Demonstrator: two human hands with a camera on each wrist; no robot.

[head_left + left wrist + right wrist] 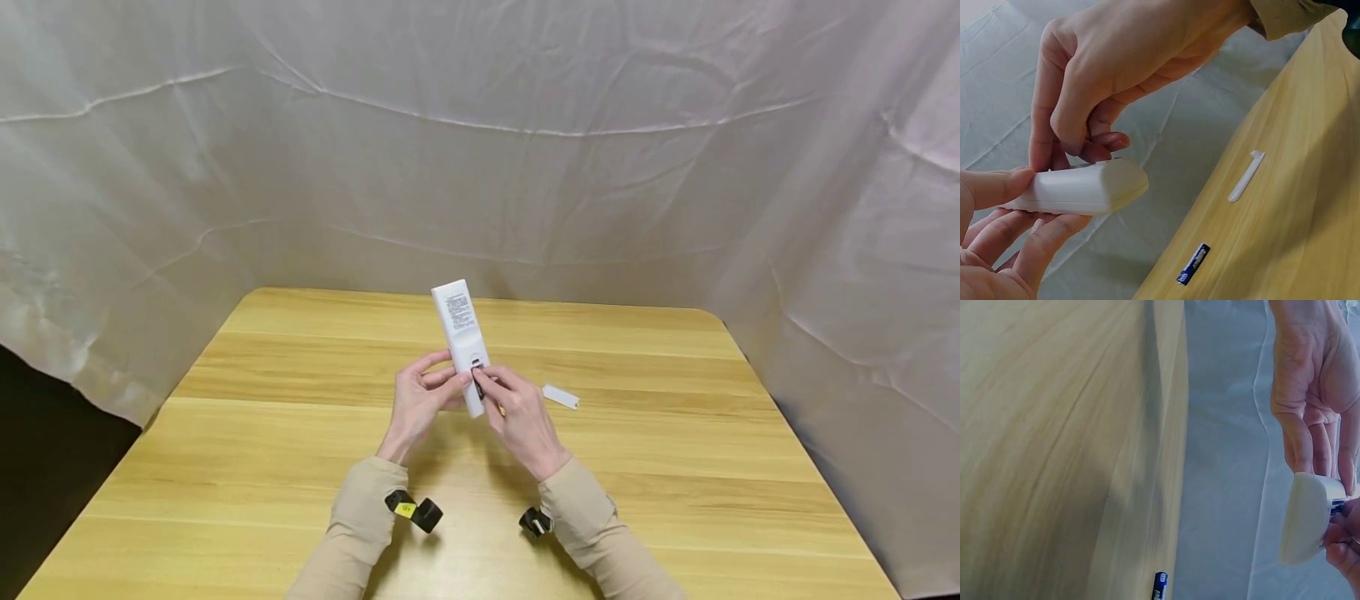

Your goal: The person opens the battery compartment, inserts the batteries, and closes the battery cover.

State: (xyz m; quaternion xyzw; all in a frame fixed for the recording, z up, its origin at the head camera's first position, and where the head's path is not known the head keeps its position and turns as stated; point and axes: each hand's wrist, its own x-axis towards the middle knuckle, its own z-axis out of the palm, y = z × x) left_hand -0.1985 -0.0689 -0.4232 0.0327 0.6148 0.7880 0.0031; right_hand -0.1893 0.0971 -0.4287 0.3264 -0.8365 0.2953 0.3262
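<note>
A white remote control (pixel 459 321), its back with printed text turned up, is tilted above the table. My left hand (pixel 422 398) grips it by the sides near its lower end, thumb on the edge of the uncovered battery compartment. At that compartment my right hand (pixel 525 417) pinches a battery (pixel 1337 507), mostly hidden by the fingertips; how far it sits inside I cannot tell. A second, blue battery (pixel 1194 264) lies on the table, as does the white battery cover (pixel 561 396) to the right of my right hand.
The wood-grain table (pixel 262 467) spreads under both hands. Pale fabric (pixel 480 183) hangs behind it and at the sides. Black wrist cameras (pixel 427 514) sit on the beige sleeves.
</note>
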